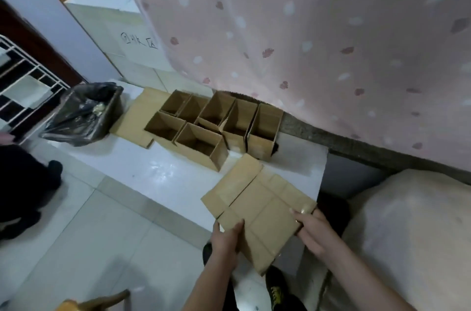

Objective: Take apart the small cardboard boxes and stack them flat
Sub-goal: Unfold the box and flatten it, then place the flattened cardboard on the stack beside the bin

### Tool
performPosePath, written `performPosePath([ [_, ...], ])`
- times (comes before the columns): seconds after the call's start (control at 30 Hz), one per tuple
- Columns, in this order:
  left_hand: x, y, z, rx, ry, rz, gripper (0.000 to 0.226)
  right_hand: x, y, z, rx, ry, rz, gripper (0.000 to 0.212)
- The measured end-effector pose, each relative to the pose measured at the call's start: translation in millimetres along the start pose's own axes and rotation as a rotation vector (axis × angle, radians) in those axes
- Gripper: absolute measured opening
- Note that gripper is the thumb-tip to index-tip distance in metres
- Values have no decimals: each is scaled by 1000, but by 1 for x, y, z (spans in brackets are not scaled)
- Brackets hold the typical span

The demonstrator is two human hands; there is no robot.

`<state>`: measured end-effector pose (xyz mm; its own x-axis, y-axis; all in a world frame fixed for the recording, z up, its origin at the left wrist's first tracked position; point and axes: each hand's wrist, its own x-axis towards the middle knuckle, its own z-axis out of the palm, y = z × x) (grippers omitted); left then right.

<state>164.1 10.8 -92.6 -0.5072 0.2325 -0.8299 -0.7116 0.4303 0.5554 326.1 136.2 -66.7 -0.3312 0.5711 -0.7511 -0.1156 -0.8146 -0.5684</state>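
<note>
I hold a flattened brown cardboard box in both hands above the floor. My left hand grips its near left edge, thumb on top. My right hand pinches its right edge. Further away, several open small cardboard boxes stand upright in a cluster on the white floor board. A flat cardboard sheet lies to their left.
A bin lined with a black bag stands left of the boxes. A pink patterned curtain hangs behind. A person's dark legs stand at the far left. A pale cushion is at right, my shoe below.
</note>
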Motion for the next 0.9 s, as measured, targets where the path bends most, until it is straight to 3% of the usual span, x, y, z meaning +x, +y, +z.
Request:
performPosePath([
  [0.17,-33,13,-23,-219,-121,158,58,-16,-10,11,-59,-210,88,28],
  [0.27,-48,22,-45,-273,-107,237,58,-21,-16,22,-130,-302,123,33],
  [0.37,-57,28,-71,-273,-78,303,57,-18,-26,40,-315,-365,156,47],
  [0.47,-63,37,-98,-218,-55,375,57,-16,-34,65,-561,-477,135,47],
  [0.63,-61,60,-144,-182,-15,445,62,-21,-20,129,-946,-369,-71,48],
  [0.77,-46,87,-186,-143,-50,505,64,-26,5,184,-957,-411,-205,39],
  [0.9,-22,117,-233,-107,-1,557,60,-30,41,239,-995,-341,-400,20],
])
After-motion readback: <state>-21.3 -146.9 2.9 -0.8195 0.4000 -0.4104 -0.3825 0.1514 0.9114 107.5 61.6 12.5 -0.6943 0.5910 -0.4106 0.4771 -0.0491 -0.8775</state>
